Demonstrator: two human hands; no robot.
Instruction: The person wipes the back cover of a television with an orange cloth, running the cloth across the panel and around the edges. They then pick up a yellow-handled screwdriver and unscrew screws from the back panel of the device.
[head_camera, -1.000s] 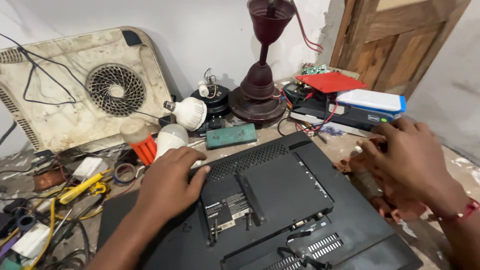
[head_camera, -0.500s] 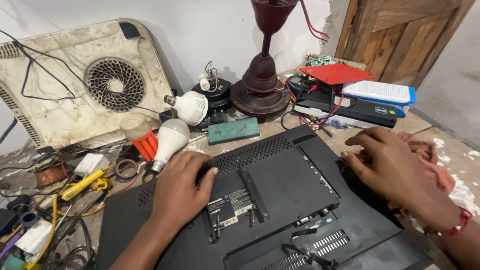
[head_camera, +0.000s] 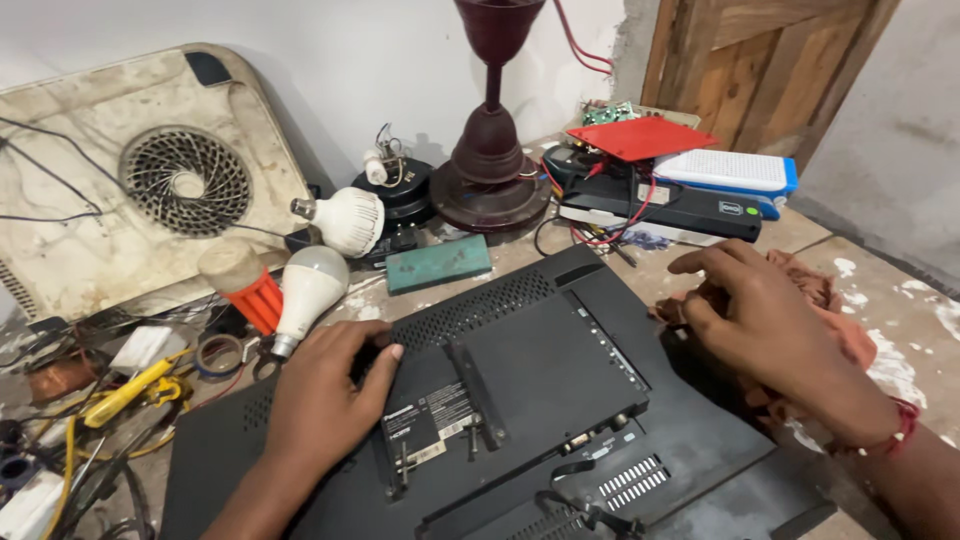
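The left hand (head_camera: 325, 400) lay flat, ungrasping, on the face-down monitor (head_camera: 520, 400), whose long axis ran lower-left to upper-right; the right hand (head_camera: 770, 335) clutched a reddish cloth (head_camera: 830, 300).

- The black monitor (head_camera: 520, 400) lies face down on the table. Its flat back points up, with small vent holes and a white sticker. The left hand (head_camera: 325, 400) presses flat on its back.
- The reddish-brown cloth (head_camera: 815, 300) is bunched up under the right hand (head_camera: 770, 330), beside the monitor's edge.
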